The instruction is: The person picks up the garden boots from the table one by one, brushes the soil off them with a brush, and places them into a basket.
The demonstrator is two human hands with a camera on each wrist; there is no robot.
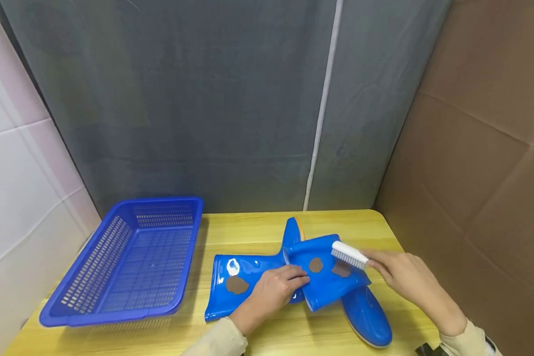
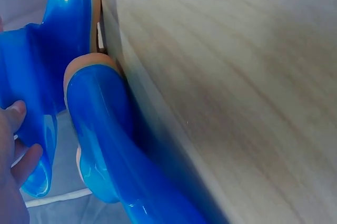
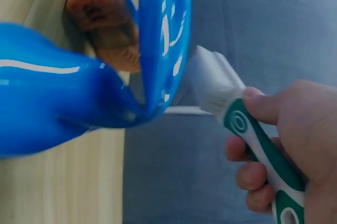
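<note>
Two glossy blue rain boots with brown patches lie on the table. The upper rain boot [image 1: 327, 291] rests across the other rain boot [image 1: 258, 267], its toe toward the front right. My left hand [image 1: 273, 289] grips the upper boot's shaft near its opening; in the left wrist view its fingers [image 2: 29, 163] are at the shaft's edge. My right hand [image 1: 402, 274] holds a scrub brush [image 1: 349, 254] by its green and white handle, seen in the right wrist view. White bristles face the shaft beside a brown patch [image 1: 341, 269]; whether they touch it I cannot tell.
A blue plastic basket [image 1: 189, 267] with perforated sides stands on the left of the yellow wood-grain table [image 1: 231, 222]. Behind the table hangs a dark grey curtain [image 1: 204, 123]. A brown cloth wall [image 1: 480, 163] closes off the right side, and a pale one [image 1: 22, 173] the left.
</note>
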